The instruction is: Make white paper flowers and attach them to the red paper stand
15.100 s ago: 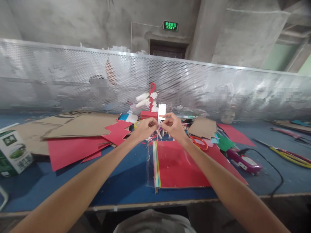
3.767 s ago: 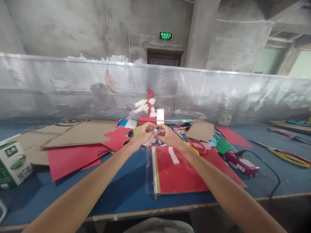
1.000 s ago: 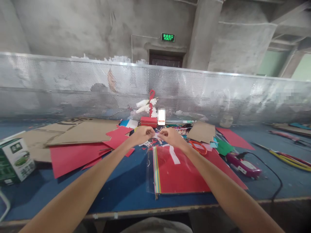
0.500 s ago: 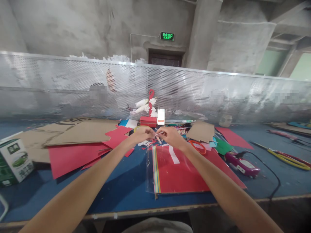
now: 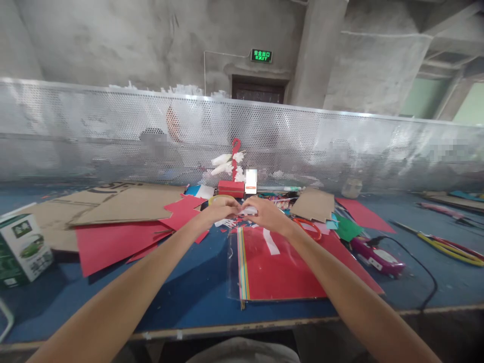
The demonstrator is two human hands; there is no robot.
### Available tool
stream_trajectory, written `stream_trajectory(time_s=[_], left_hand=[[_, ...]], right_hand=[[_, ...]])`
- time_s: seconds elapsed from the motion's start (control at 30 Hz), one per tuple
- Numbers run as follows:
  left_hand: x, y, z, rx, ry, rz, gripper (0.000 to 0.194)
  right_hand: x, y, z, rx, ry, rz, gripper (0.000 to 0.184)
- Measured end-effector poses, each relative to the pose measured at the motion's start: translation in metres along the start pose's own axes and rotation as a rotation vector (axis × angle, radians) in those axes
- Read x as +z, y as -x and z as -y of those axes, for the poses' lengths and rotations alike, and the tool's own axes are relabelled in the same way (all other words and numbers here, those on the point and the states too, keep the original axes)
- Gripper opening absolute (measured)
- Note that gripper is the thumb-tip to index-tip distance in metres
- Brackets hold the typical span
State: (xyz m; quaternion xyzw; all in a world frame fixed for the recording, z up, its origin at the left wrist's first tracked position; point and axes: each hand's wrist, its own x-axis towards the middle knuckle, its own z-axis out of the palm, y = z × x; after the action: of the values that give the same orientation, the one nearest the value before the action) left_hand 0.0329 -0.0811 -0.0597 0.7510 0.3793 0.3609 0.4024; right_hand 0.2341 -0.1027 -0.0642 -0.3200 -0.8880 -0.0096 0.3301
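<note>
My left hand (image 5: 224,208) and my right hand (image 5: 267,214) meet above the middle of the table, with bent fingers closed on a small piece of white paper (image 5: 247,210). Its exact shape is partly hidden by the fingers. Below my right hand, a white paper strip (image 5: 271,242) lies on a stack of red paper (image 5: 283,275) in a clear sleeve. Small white paper cuttings (image 5: 224,223) lie near my left hand. Just behind the hands stand a red box (image 5: 231,189), a phone with a lit screen (image 5: 251,181) and white paper flowers (image 5: 223,165) on a red stem.
Brown cardboard (image 5: 124,204) and red sheets (image 5: 117,244) cover the left side, beside a green and white carton (image 5: 25,249). On the right are orange-handled scissors (image 5: 308,228), a purple power strip (image 5: 378,257) with a black cable, and yellow-handled pliers (image 5: 449,248). A perforated metal screen (image 5: 313,146) bounds the back.
The white paper between my fingers has turned from a thin edge to a broader face. My right hand's fingers have shifted slightly around it; both arms stay nearly where they were.
</note>
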Motion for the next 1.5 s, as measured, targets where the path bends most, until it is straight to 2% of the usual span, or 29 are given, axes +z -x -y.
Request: stream_trajectory(time_s=[0.17, 0.4, 0.53, 0.7, 0.87, 1.0, 1.13, 1.27, 1.5], left_hand=[[-0.001, 0.001, -0.002, -0.044, 0.018, 0.003, 0.006], [-0.001, 0.002, -0.005, 0.028, -0.044, 0.019, 0.01], [0.0, 0.001, -0.005, 0.041, -0.035, -0.002, 0.013], [0.002, 0.001, -0.006, 0.017, 0.016, -0.011, 0.015], [0.0, -0.002, -0.002, 0.019, 0.025, -0.02, 0.023], [-0.001, -0.006, 0.005, 0.03, -0.014, -0.029, 0.021], [-0.001, -0.008, 0.008, 0.028, -0.05, -0.042, 0.019], [0.0, -0.007, 0.008, 0.084, -0.115, -0.044, 0.017], [0.002, -0.009, 0.018, 0.132, -0.252, -0.045, 0.021]], right_hand=[[-0.001, -0.001, 0.003, 0.033, -0.013, -0.038, 0.01], [-0.001, -0.002, 0.006, 0.109, -0.08, -0.062, 0.017], [0.001, -0.001, 0.005, 0.164, -0.147, -0.125, 0.017], [-0.003, -0.001, 0.006, 0.125, -0.092, -0.138, 0.026], [-0.002, -0.002, 0.004, 0.132, -0.132, -0.16, 0.021], [0.004, -0.002, -0.002, 0.17, -0.144, -0.171, 0.019], [0.006, -0.003, -0.005, 0.171, -0.072, -0.155, 0.022], [0.004, -0.005, -0.004, 0.172, -0.001, -0.114, 0.023], [0.006, -0.002, -0.009, 0.26, -0.118, -0.044, 0.027]])
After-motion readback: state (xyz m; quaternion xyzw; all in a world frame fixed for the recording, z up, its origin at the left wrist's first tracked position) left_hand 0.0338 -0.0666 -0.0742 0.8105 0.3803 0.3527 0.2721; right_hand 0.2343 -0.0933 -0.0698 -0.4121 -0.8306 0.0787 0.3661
